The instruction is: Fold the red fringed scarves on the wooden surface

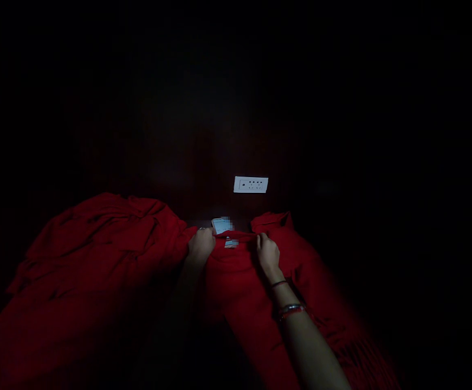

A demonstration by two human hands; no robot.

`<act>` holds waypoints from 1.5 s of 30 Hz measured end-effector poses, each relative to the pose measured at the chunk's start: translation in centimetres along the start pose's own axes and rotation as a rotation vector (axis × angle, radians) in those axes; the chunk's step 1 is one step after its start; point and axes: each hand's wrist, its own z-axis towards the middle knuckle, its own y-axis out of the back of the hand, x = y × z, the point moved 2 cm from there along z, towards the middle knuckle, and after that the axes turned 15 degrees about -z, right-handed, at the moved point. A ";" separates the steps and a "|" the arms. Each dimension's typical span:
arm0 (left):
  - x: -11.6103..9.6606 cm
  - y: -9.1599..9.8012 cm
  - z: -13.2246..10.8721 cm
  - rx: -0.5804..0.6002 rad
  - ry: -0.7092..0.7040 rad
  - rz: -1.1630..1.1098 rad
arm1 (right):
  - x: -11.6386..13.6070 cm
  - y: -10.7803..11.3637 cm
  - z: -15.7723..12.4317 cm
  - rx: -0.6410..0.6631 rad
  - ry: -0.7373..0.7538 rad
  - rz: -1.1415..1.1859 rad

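Note:
A red garment [236,265] is stretched between my two hands, its upper edge pulled nearly straight. My left hand [202,244] is closed around the edge on the left. On the right, my right hand [268,253] pinches the same edge, with bands and a bracelet on the wrist. A small label [231,243] shows just below the edge, between the hands. Right behind the edge is a pale printed card or tag [221,225], partly blurred; I cannot tell whether it is attached. The garment's exact kind is unclear in the dim light.
A heap of red cloth [109,233] lies to the left, and more red cloth [304,265] spreads on the right. Beyond the hands a white socket panel [251,184] shows against a dark surface. Deep shadow hides the surroundings.

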 end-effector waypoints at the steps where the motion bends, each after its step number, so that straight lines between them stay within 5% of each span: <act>1: -0.1 0.2 -0.2 -0.009 0.016 0.014 | -0.2 0.1 0.1 -0.004 -0.022 0.006; 10: -2.9 0.6 -2.4 0.086 0.061 0.213 | -0.6 0.1 0.5 0.078 0.103 0.046; 16: -5.3 -1.0 -7.2 0.184 -0.094 0.334 | -1.5 2.0 0.3 0.250 0.394 0.133; 21: -2.4 -4.7 -11.1 0.440 -0.382 0.253 | -4.1 4.9 -3.8 0.283 0.483 0.125; 25: 0.3 -6.7 -11.9 0.531 -0.347 0.213 | -4.4 4.2 -9.6 0.489 0.539 -0.046; 29: 0.6 -7.0 -11.9 0.568 -0.302 0.211 | -4.6 3.7 -11.7 0.367 0.537 -0.158; 33: 0.1 -6.3 -11.8 0.601 -0.292 0.200 | -4.8 4.8 -9.1 0.397 0.603 -0.069; 38: 0.1 -5.7 -11.6 0.530 -0.298 0.180 | -2.7 4.0 -3.7 0.192 0.330 -0.191; 45: 0.4 -6.0 -11.8 0.564 -0.278 0.211 | -1.5 2.4 1.4 0.202 0.238 -0.189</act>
